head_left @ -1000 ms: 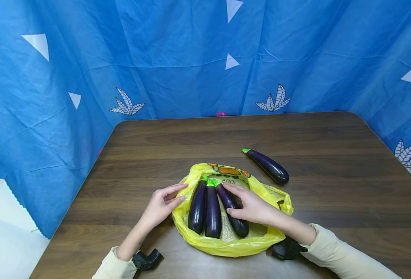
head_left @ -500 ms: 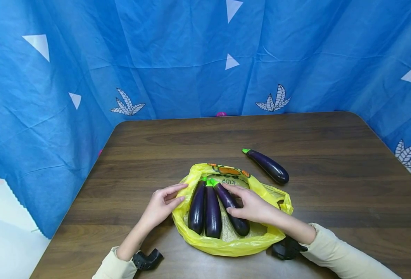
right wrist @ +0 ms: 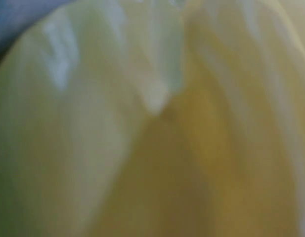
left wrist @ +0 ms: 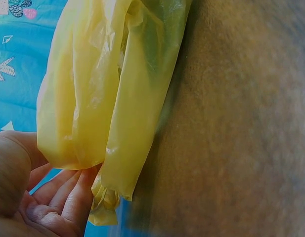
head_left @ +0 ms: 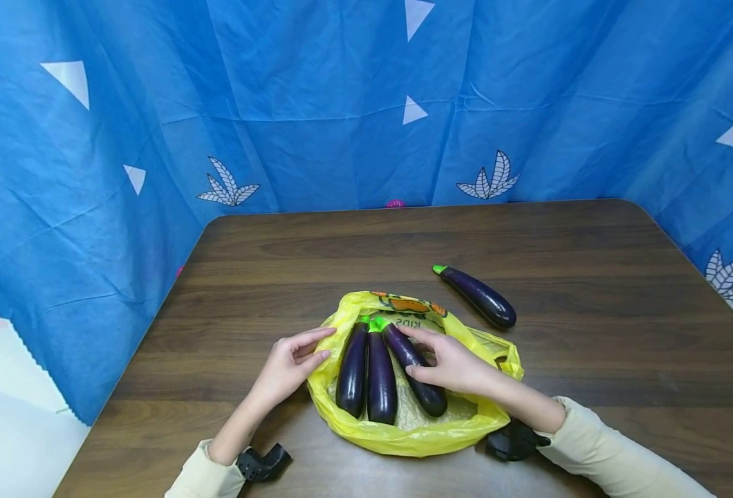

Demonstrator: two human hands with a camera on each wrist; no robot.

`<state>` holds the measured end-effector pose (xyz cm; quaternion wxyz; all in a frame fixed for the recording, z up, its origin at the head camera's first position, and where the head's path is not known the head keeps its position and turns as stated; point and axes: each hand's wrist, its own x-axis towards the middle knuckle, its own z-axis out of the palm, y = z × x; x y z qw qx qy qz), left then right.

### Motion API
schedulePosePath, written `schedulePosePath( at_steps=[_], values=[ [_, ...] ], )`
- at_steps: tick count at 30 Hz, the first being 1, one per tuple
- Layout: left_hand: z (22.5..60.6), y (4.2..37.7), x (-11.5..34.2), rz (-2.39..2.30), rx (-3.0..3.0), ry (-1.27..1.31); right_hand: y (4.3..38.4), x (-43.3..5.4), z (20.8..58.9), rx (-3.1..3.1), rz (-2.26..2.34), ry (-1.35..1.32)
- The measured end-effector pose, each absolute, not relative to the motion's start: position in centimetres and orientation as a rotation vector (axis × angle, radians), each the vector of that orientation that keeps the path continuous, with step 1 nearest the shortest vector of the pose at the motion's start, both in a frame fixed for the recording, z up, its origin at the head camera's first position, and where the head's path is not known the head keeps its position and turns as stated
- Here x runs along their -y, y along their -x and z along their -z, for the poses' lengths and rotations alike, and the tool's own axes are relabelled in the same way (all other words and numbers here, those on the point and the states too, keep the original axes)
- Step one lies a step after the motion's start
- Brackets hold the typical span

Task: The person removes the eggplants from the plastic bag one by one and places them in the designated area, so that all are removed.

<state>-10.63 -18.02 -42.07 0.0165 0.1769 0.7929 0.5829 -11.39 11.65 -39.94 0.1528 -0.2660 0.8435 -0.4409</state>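
Note:
A yellow plastic bag (head_left: 422,444) lies open-mouthed on the table, three eggplants inside it. My left hand (head_left: 288,366) pinches the bag's left edge between thumb and fingers; the left wrist view shows the thin plastic (left wrist: 88,89) hanging there. Inside the bag, my right hand (head_left: 453,363) holds the rightmost eggplant (head_left: 429,400), thumb on its near side and fingers toward its stem. To its left lie the middle eggplant (head_left: 382,384) and the left eggplant (head_left: 351,373), green stems together. Only blurred yellow bag (right wrist: 216,123) fills the right wrist view, so the hand is hidden there.
Another eggplant (head_left: 478,297) lies on the brown wooden table (head_left: 267,270), just behind the bag to the right. A blue patterned curtain (head_left: 341,83) hangs beyond the table's far edge and along its sides.
The lower end of the rightmost eggplant has shifted slightly right and away from me, with my right hand on it. My left hand has stayed at the bag's edge.

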Motion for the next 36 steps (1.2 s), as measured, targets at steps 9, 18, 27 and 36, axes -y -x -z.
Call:
schedulePosePath(
  at_steps=[9,18,27,36],
  values=[
    [42.1,10.6,18.1,-1.801,-2.475,-0.549,11.6,-12.0,39.5,-2.375,1.308,0.73],
    [42.0,10.6,18.0,-1.797,-2.483,-0.551,11.7,-12.5,38.9,-2.333,1.368,0.723],
    [42.0,10.5,18.0,-1.79,-2.488,-0.536,11.6,-12.7,38.0,-2.319,1.38,0.678],
    [42.0,10.5,18.0,-1.793,-2.488,-0.539,11.7,-13.3,37.4,-2.316,1.417,0.665]
  ],
)
